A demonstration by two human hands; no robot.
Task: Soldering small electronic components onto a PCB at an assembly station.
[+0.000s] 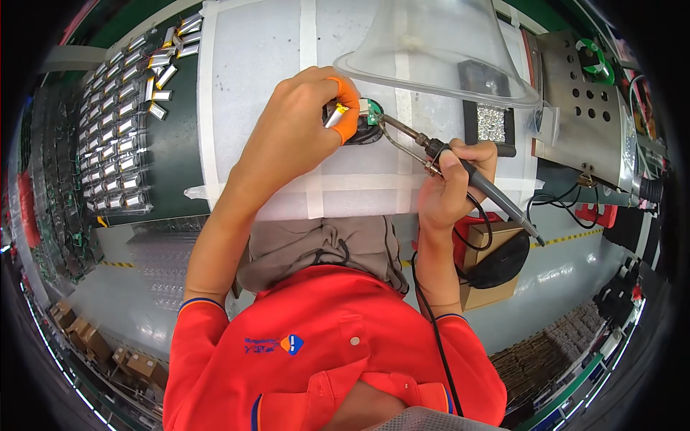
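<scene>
Pinched by the left hand (pixel 298 118) in orange-covered fingers (pixel 346 90): a small silver, yellow-ended battery (pixel 334 117) over a black rounded case (pixel 371 135).
Right hand (pixel 454 183) clasps a grey pen-shaped soldering iron (pixel 497 195), tip at the case's green circuit board (pixel 374 109).

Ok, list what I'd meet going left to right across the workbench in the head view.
Rows of small silver batteries → left hand → green circuit board → right hand → perforated metal box.
</scene>
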